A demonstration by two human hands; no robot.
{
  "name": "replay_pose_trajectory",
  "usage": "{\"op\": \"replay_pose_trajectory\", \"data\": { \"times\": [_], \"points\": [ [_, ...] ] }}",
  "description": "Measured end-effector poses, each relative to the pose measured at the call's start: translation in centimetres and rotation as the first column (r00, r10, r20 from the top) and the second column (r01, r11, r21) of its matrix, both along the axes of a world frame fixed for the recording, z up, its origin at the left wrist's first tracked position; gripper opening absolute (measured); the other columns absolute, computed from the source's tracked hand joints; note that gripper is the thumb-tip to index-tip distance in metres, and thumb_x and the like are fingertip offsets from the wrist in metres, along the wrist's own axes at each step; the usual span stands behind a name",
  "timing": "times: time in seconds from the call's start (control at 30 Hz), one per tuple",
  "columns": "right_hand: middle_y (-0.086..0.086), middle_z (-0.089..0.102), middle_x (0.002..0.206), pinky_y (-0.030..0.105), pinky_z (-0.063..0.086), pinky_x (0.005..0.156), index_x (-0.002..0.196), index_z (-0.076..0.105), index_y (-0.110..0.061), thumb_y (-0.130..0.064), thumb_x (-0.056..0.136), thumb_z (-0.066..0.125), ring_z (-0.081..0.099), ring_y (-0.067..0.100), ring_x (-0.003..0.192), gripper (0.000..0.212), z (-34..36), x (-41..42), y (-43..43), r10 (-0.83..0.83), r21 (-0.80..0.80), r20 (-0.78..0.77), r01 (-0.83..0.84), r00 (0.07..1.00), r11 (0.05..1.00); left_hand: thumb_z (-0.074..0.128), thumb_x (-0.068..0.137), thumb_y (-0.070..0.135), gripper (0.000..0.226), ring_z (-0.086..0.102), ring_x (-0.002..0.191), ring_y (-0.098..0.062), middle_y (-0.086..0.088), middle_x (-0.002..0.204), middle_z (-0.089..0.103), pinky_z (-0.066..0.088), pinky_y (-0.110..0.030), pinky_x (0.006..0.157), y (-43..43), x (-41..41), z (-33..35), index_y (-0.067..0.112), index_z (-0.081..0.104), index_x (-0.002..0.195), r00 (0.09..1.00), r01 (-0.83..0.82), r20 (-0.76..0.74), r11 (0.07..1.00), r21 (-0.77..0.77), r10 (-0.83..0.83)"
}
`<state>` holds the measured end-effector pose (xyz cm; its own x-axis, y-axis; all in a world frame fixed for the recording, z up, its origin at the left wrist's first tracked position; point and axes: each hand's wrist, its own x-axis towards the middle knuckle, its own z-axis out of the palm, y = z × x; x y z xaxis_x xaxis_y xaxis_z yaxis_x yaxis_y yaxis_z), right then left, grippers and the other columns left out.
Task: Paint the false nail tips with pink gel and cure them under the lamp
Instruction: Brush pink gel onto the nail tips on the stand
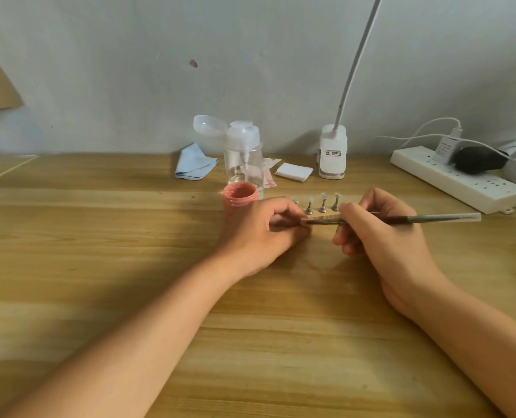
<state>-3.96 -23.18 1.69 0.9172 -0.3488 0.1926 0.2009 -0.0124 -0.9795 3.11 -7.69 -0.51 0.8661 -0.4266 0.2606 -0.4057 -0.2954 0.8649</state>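
Observation:
Several clear false nail tips (322, 197) stand on small metal stands in a row on the wooden table (99, 236). An open pot of pink gel (239, 198) sits just left of them. A thin brush (425, 219) lies level in front of the row. My right hand (380, 233) grips its handle. My left hand (262, 233) pinches the clear cap (320, 220) at the brush's left end. A second clear sleeve covers the right end. The bristles are hidden.
Behind the pot stand a clear pump bottle (244, 158), a blue cloth (194, 162) and white pads (293, 171). A white clip lamp (332, 155) with a long neck stands at the back. A power strip (458, 179) with plugs lies at the right.

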Motion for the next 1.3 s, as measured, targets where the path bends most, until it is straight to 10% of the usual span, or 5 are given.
{"op": "replay_pose_trajectory", "data": {
  "times": [0.2,0.53,1.3],
  "points": [
    [0.006,0.061,0.048,0.019,0.039,0.039,0.067,0.044,-0.013,0.001,0.091,0.056,0.048,0.013,0.039,0.03,0.1,0.0,-0.1,-0.03,0.057,0.023,0.028,0.999,0.998,0.076,0.085,0.014,0.02,0.067,0.084,0.004,0.008,0.093,0.077,0.039,-0.013,0.058,0.0,-0.2,0.3,0.032,0.067,0.082,1.0,-0.011,-0.026,1.0,-0.011,0.011],
    [0.004,0.066,0.058,0.019,0.048,0.047,0.08,0.053,-0.012,-0.024,0.094,0.063,0.056,0.012,0.047,0.021,0.5,-0.4,-0.6,0.022,0.158,0.013,-0.024,1.0,0.987,0.074,0.087,0.01,0.019,0.065,0.081,0.004,0.006,0.095,0.077,0.038,-0.006,0.057,0.0,-0.5,0.6,0.028,0.069,0.086,0.999,0.008,-0.047,1.0,-0.03,-0.01],
    [0.007,0.066,0.058,0.02,0.044,0.046,0.076,0.048,-0.008,-0.012,0.094,0.061,0.054,0.013,0.049,0.022,-0.1,0.0,-0.7,0.098,-0.029,0.011,-0.098,0.995,0.995,0.068,0.091,0.008,0.016,0.063,0.08,0.011,0.007,0.092,0.075,0.039,-0.003,0.058,0.1,-1.0,1.1,0.024,0.07,0.089,0.996,0.047,-0.076,0.996,-0.08,-0.053]
  ]
}}
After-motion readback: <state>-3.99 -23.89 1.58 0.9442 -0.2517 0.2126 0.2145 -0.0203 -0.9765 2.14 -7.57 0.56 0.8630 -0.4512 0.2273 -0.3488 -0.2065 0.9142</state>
